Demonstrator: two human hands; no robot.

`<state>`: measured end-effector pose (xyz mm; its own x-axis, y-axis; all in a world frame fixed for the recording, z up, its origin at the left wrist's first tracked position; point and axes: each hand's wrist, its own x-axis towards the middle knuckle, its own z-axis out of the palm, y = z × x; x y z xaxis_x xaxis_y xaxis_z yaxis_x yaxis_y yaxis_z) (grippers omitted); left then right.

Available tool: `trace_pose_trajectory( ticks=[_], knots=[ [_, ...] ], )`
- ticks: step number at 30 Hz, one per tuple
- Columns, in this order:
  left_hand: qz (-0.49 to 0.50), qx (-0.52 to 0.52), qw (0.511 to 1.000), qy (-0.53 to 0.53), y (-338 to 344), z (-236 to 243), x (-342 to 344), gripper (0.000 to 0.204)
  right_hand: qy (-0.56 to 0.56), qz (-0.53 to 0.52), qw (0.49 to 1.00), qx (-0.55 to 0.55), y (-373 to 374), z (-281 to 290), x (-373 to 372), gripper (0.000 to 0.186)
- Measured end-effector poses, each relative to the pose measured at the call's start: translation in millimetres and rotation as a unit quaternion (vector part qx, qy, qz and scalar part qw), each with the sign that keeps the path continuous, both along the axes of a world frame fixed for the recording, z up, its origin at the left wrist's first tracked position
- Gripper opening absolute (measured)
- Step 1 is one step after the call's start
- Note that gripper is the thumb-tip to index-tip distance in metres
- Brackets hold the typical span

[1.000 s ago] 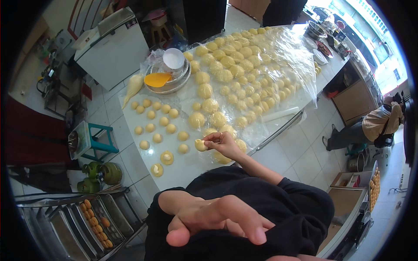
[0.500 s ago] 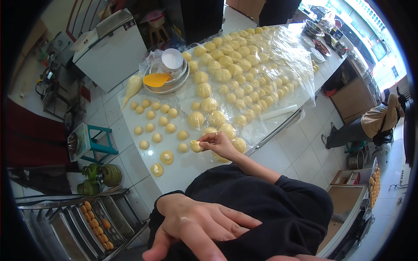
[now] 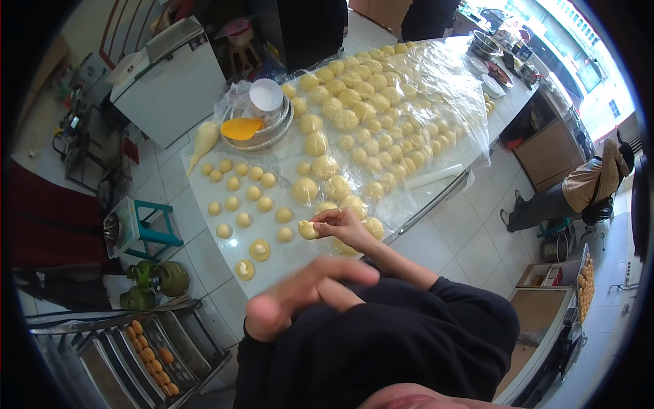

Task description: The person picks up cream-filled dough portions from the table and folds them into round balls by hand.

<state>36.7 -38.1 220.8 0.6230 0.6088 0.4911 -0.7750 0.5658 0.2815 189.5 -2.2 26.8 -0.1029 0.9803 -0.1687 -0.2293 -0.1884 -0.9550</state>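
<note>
My right hand [image 3: 345,230] pinches a small yellow dough piece [image 3: 307,230] between thumb and fingertips, just above the table; a bit of pale filling seems to show on it. My left hand [image 3: 308,294] is raised near my chest, blurred by motion, its fingers stretched out and holding nothing. On the white table [image 3: 269,278], two flattened dough rounds [image 3: 259,250] carry dollops of pale filling. Several small dough balls [image 3: 264,204] lie in loose rows to the left. Beyond my right hand, larger dough balls [image 3: 338,187] rest under clear plastic sheeting [image 3: 436,88].
A filled piping bag [image 3: 206,139] lies at the table's left edge. Beside it, an orange scraper [image 3: 241,128] and paper cups [image 3: 266,95] sit on round pans. Trays of baked pieces [image 3: 151,358] fill a rack at lower left. Another person [image 3: 579,191] stands to the right.
My left hand has risen from my lap and turned, its fingers now blurred above my chest toward the table. My right hand keeps the dough piece in nearly the same place.
</note>
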Motion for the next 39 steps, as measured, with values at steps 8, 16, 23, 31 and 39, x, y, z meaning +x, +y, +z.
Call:
trace_pose_trajectory(
  ticks=[8, 16, 23, 31, 39],
  knots=[
    [0.386, 0.197, 0.669, 0.604, 56, -157, -30, 0.042, 0.02, 0.016, 0.999, 0.025, -2, -6, 4, 0.021],
    [0.291, 0.067, 0.75, 0.591, 47, -177, -34, 0.031, 0.014, 0.08, 0.996, 0.048, 2, -15, -4, 0.023],
    [0.353, 0.128, 0.641, 0.669, 42, -178, -30, 0.029, -0.183, 0.05, 0.982, 0.012, 6, 1, 1, 0.015],
    [0.339, 0.269, 0.404, 0.806, 35, -179, -5, 0.046, -0.341, -0.018, 0.921, 0.185, -7, 7, -34, 0.034],
    [0.377, 0.164, 0.561, 0.719, 34, -167, -9, 0.025, -0.382, 0.034, 0.897, 0.222, -1, -4, -16, 0.022]
  ],
)
